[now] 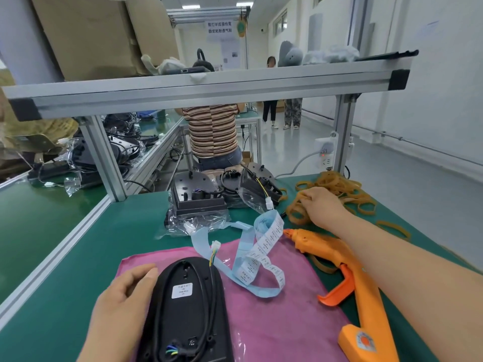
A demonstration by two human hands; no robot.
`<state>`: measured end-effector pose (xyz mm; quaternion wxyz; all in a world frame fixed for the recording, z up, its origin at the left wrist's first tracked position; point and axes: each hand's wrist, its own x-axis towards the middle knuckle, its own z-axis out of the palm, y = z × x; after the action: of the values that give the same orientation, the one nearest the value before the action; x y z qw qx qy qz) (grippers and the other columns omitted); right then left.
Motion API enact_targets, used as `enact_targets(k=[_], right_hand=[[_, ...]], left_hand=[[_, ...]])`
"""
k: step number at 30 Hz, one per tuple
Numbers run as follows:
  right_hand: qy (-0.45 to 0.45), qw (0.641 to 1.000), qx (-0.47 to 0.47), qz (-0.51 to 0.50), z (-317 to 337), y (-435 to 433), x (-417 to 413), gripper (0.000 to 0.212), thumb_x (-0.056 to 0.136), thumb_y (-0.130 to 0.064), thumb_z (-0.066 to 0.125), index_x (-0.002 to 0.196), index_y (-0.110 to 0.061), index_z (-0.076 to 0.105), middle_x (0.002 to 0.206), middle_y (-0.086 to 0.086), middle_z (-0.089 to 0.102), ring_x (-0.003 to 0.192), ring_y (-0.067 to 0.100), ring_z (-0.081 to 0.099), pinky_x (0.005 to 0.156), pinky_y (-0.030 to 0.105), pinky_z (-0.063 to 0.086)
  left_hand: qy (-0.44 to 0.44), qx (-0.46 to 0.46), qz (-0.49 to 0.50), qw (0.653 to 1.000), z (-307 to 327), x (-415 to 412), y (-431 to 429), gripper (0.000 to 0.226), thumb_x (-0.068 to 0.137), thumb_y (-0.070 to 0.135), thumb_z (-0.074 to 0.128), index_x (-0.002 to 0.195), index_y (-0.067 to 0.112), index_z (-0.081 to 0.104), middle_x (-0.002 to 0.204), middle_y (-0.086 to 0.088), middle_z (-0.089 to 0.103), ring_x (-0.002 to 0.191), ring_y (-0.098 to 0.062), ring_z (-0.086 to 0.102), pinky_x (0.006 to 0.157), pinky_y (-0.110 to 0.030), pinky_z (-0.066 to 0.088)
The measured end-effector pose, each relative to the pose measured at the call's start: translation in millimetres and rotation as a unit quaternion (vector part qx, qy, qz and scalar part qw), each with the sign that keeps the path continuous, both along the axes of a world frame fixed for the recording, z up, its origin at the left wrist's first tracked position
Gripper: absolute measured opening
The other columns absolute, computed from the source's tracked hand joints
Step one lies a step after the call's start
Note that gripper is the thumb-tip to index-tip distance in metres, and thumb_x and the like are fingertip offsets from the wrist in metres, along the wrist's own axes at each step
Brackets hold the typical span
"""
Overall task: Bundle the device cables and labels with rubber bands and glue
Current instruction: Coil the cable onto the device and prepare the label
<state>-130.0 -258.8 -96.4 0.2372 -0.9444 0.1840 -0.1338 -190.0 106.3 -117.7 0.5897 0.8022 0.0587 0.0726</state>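
- Nearest in, the left hand (122, 304) rests against the left flank of the black device (185, 312). Its fingers are relaxed and steady the device rather than clasp it.
- The device lies on the pink cloth (282, 304) with its long axis running straight away from the person. Its cable is tucked round the rim and a white label faces up.
- Just beyond, the blue label strip (264, 254) loops loosely across the cloth.
- To the right, the orange glue gun (358, 286) lies on the desk (65, 270), nozzle pointing far-left, under the right forearm.
- Farther out, the right hand (322, 205) reaches the rubber bands (337, 185), its fingers (307, 196) pinching a clump at the pile's left edge.
- So the bands sit far-right of the device. The right hand is the nearer one, and any band likely has to travel back near-left, over the gun.
- At the back, bagged devices (196, 202) wait.
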Motion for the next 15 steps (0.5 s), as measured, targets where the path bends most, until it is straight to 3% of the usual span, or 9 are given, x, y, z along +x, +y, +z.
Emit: enact_targets(k=[2,5,9,12,15], right_hand=[[-0.072,0.994,0.079,-0.011,9,0,-5,0.033,0.103,-0.020,0.041,0.129,-0.014,0.061,0.124,0.013,0.064,0.108,0.031,0.061,0.090,0.038,0.048],[-0.129,0.959,0.251,-0.009,20,9,-9,0.035,0.101,-0.016,0.042,0.131,-0.020,0.061,0.111,0.005,0.067,0.097,0.027,0.065,0.085,0.043,0.056],[-0.122,0.962,0.245,-0.012,22,18,-6,0.028,0.099,-0.013,0.049,0.121,-0.019,0.065,0.084,-0.002,0.065,0.068,0.015,0.054,0.056,0.027,0.046],[-0.094,0.960,0.259,-0.053,13,15,-3,0.028,0.094,-0.005,0.054,0.116,-0.018,0.066,0.098,0.002,0.067,0.075,0.016,0.056,0.067,0.031,0.049],[-0.146,0.922,0.342,-0.108,12,6,-4,0.024,0.090,-0.002,0.058,0.107,-0.017,0.065,0.098,0.006,0.066,0.073,0.015,0.055,0.062,0.028,0.048]], left_hand=[[-0.038,0.003,0.014,0.999,10,-1,1,0.012,0.093,0.023,0.065,0.092,0.033,0.071,0.101,0.011,0.069,0.095,-0.018,0.063,0.092,-0.035,0.043],[-0.100,0.007,0.016,0.995,32,-2,-2,0.013,0.092,0.028,0.064,0.094,0.039,0.070,0.104,0.017,0.068,0.097,-0.004,0.061,0.090,-0.031,0.042],[-0.136,0.006,-0.018,0.990,48,-2,-12,0.013,0.092,0.028,0.064,0.093,0.038,0.071,0.102,0.018,0.069,0.096,0.007,0.060,0.084,-0.022,0.041],[-0.137,0.010,-0.035,0.990,47,-4,-14,0.015,0.092,0.024,0.065,0.090,0.036,0.072,0.099,0.017,0.070,0.092,0.009,0.060,0.078,-0.015,0.040],[-0.130,0.007,-0.037,0.991,41,-6,-9,0.016,0.091,0.022,0.066,0.088,0.037,0.073,0.098,0.016,0.071,0.094,0.001,0.062,0.078,-0.017,0.041]])
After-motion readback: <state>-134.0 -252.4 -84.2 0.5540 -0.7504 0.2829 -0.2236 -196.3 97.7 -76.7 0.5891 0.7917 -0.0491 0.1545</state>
